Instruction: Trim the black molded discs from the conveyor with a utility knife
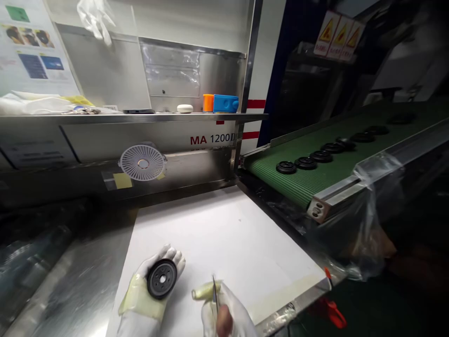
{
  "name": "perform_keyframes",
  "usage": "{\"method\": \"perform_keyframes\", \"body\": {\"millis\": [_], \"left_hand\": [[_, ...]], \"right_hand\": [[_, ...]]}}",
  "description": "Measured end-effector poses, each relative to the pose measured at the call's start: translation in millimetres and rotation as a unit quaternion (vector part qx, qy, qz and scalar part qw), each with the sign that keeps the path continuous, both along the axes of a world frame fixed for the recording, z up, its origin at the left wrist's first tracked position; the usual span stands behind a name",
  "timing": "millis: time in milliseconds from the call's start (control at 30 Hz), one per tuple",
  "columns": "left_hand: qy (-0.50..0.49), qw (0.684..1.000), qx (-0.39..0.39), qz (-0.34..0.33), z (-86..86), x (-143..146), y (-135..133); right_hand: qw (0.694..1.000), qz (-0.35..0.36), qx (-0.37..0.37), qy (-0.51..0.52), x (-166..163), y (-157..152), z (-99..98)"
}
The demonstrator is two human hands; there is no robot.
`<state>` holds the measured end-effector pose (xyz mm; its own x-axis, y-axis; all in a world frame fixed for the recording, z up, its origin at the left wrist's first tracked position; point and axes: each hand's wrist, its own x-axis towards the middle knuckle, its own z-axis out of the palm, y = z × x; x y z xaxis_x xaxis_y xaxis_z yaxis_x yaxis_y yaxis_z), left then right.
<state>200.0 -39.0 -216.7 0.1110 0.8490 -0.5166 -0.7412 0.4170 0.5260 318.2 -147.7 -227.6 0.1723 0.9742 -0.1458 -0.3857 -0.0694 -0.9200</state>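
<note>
A black round ribbed disc (162, 279) with a small centre hole and smaller holes around it rests in my left hand (145, 297). That hand wears a white glove with a yellowish band at the wrist, and its fingers bend round the far side of the disc. To its right, my right hand (229, 311), also in a white glove with the thumb bare, grips a slim pointed blade (214, 292), tip up. The handle is hidden in the hand. A yellowish covering (205, 291) wraps the index finger, which points left. Blade and disc are apart.
Both hands are above a white sheet (210, 234) on a metal bench. At right, a green conveyor belt (277, 180) carries several black discs (304, 162). A plastic bag (375, 196) hangs at its edge. A small fan (142, 163) sits below the shelf (168, 117); red-handled tool (333, 311) at lower right.
</note>
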Motion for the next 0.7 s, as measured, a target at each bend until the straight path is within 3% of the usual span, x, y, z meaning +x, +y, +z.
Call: {"method": "perform_keyframes", "body": {"millis": [233,300,367,433,533,600,700], "left_hand": [[-0.037,0.997,-0.011,-0.065,-6.6,5.8,-7.0],[-0.054,0.995,0.004,-0.087,-8.5,3.8,-10.2],[-0.054,0.993,0.018,-0.099,-8.5,2.0,-15.6],[-0.018,0.994,0.03,-0.101,-5.9,1.6,-22.8],[0.054,0.993,0.052,-0.095,0.3,3.4,-33.5],[0.07,0.99,0.073,-0.095,2.3,4.3,-38.0],[0.055,0.988,0.103,-0.104,-0.2,2.8,-40.6]], "right_hand": [[0.986,-0.029,-0.104,0.129,16.4,-4.8,-12.9],[0.994,0.0,-0.092,0.059,19.1,-7.1,-13.2],[0.991,0.062,-0.068,-0.099,23.4,-8.1,-9.4],[0.947,0.089,-0.039,-0.305,29.4,-6.9,-3.3],[0.842,0.058,-0.004,-0.537,37.1,-1.6,4.9],[0.789,0.065,-0.004,-0.611,38.7,1.5,8.4],[0.746,0.088,0.0,-0.66,36.8,2.5,12.6]]}}
